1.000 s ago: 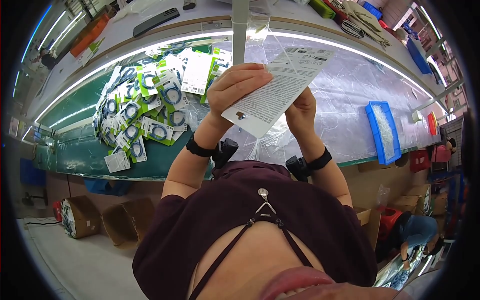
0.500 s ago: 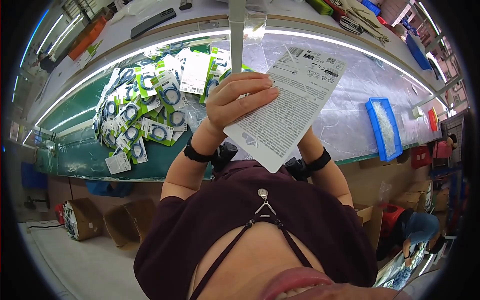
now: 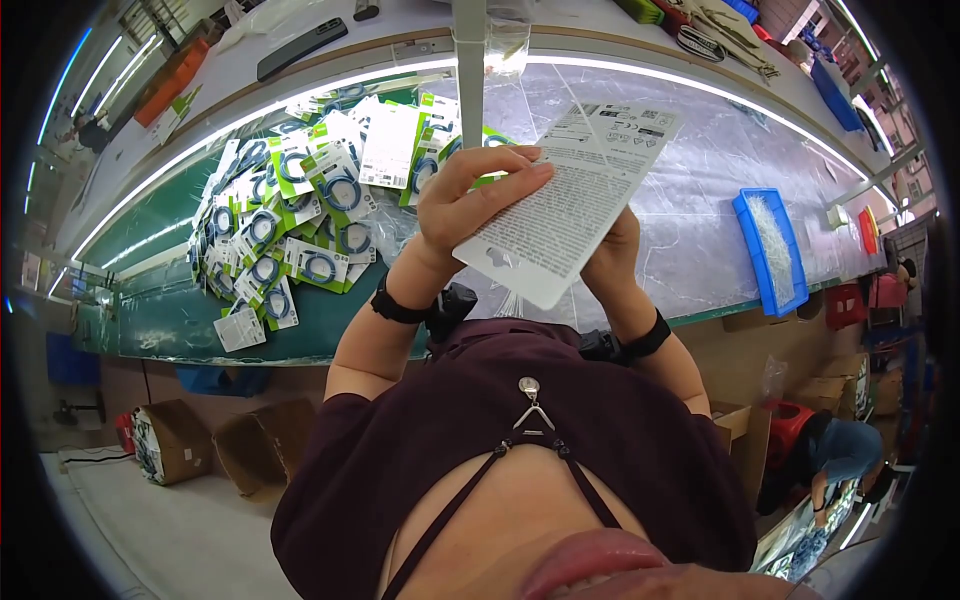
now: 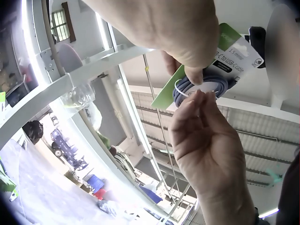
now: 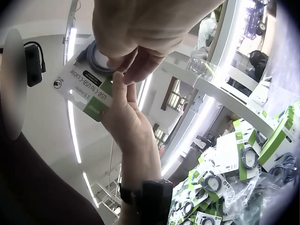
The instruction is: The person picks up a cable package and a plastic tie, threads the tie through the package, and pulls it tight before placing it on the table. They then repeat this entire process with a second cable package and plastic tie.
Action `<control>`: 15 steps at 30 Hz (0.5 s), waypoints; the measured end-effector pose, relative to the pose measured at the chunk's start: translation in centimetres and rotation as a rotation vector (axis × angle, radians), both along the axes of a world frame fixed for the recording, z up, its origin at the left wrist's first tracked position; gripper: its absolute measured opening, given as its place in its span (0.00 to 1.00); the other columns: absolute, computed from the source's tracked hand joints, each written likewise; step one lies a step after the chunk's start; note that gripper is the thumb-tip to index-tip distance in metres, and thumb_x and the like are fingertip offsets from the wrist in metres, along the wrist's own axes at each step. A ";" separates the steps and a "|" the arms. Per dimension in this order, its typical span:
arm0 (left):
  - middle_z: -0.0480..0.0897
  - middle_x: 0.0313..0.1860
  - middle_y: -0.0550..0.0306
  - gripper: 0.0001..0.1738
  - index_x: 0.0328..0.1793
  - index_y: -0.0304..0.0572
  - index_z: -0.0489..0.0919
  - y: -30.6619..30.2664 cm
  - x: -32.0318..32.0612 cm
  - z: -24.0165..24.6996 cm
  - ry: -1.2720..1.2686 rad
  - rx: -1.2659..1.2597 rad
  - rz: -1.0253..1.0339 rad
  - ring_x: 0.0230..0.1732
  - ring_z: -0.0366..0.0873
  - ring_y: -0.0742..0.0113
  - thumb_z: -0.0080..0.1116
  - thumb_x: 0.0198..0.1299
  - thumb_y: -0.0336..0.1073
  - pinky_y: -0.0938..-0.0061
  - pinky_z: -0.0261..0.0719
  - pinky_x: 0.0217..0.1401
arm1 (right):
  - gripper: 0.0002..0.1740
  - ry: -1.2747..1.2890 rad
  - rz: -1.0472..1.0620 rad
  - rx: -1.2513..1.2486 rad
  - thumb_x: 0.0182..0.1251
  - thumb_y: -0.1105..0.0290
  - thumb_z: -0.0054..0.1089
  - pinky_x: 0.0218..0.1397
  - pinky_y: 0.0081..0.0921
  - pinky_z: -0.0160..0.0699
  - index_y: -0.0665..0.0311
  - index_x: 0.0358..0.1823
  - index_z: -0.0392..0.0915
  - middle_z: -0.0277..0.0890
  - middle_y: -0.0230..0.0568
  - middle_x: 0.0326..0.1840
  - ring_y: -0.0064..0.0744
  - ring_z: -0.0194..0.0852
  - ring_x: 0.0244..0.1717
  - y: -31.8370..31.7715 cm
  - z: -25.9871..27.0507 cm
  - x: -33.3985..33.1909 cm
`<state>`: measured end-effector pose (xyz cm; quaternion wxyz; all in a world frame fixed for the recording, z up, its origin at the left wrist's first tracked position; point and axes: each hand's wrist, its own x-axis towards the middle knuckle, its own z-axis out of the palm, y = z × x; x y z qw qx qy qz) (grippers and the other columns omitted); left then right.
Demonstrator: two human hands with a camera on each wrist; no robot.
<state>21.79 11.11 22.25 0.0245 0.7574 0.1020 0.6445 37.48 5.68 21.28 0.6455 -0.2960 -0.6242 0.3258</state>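
My left hand (image 3: 480, 195) grips a retail card (image 3: 575, 195) by its left edge, fingers over the printed back and thumb on the front. The front carries a coiled blue-grey USB-C cable (image 4: 216, 87), with a white cable tie (image 4: 178, 89) looped round the coil. Behind the card, partly hidden by it in the head view, is my right hand (image 3: 614, 255). In the left wrist view the right hand's thumb and fingertips meet at the coil, pinching the tie. A thin white tail of tie stands out over the card's back.
A heap of similar carded cables (image 3: 345, 190) lies on the green mat to the left. A blue tray (image 3: 770, 250) of white ties stands at the right. A white post (image 3: 470, 70) rises ahead, below a shelf holding a phone (image 3: 302, 48).
The card first swung its back toward the head camera and its lower corner dropped, then it tilted away again. The right hand has come back into sight behind it.
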 end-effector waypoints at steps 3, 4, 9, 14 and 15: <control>0.78 0.40 0.56 0.19 0.43 0.38 0.84 -0.1 0.2 -0.3 -0.006 -0.059 0.003 0.42 0.81 0.63 0.70 0.40 0.26 0.77 0.81 0.42 | 0.09 0.294 0.169 -0.003 0.63 0.84 0.54 0.39 0.21 0.80 0.72 0.44 0.73 0.79 0.38 0.37 0.24 0.79 0.36 0.4 0.3 0.3; 0.79 0.39 0.56 0.18 0.42 0.38 0.83 -0.1 0.3 -0.8 -0.054 -0.196 0.029 0.41 0.81 0.65 0.70 0.41 0.25 0.79 0.81 0.41 | 0.09 0.297 0.165 -0.007 0.63 0.84 0.54 0.39 0.21 0.80 0.72 0.44 0.73 0.79 0.38 0.37 0.24 0.79 0.36 0.5 0.6 0.4; 0.81 0.39 0.55 0.15 0.41 0.36 0.81 -0.4 0.9 -2.1 -0.267 -0.611 -0.052 0.39 0.80 0.70 0.69 0.45 0.24 0.82 0.79 0.40 | 0.07 -0.113 -0.215 0.027 0.57 0.82 0.61 0.31 0.16 0.74 0.69 0.37 0.78 0.76 0.34 0.29 0.21 0.76 0.27 0.7 2.9 1.0; 0.83 0.41 0.56 0.16 0.45 0.34 0.78 -0.3 1.7 -2.2 -0.483 -0.728 -0.274 0.38 0.79 0.73 0.67 0.49 0.22 0.83 0.78 0.42 | 0.06 -0.586 -0.494 0.325 0.55 0.82 0.62 0.26 0.17 0.74 0.68 0.34 0.78 0.75 0.38 0.28 0.24 0.76 0.24 0.6 4.2 0.6; 0.83 0.41 0.56 0.16 0.45 0.34 0.78 -0.3 1.7 -2.2 -0.480 -0.731 -0.276 0.38 0.79 0.73 0.67 0.49 0.22 0.83 0.78 0.42 | 0.06 -0.647 -0.516 0.342 0.54 0.82 0.62 0.25 0.18 0.74 0.68 0.35 0.78 0.75 0.39 0.28 0.25 0.76 0.24 0.6 4.2 0.6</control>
